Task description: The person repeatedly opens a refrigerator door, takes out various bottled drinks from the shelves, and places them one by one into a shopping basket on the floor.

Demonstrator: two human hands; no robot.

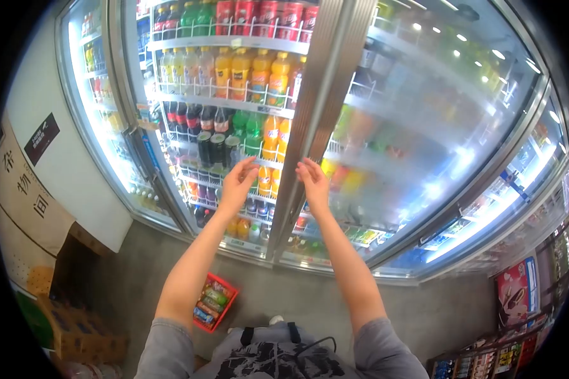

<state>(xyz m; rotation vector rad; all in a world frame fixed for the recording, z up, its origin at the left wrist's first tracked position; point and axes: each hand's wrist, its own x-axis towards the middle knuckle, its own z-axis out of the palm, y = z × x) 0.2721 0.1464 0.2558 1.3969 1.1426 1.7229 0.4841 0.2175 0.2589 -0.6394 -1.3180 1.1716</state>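
My left hand (pixel 238 184) is raised in front of the left cooler door, its fingers loosely bent and apart, with nothing in them. Behind it are a green bottle (pixel 254 132) and orange soda bottles (pixel 271 136). My right hand (pixel 315 183) is raised beside the metal door frame (pixel 291 189), fingers half curled and apart, holding nothing I can see. Whether its fingertips touch the frame cannot be made out. To the right, the cooler door (pixel 411 139) has fogged glass that blurs the drinks behind it.
A red basket (pixel 232 295) holding several packaged goods stands on the floor near my feet. Red cans (pixel 267 18) and orange juice bottles (pixel 240 72) fill upper shelves. Wooden crates (pixel 85 331) lie at lower left, and a product rack (pixel 487 357) is at lower right.
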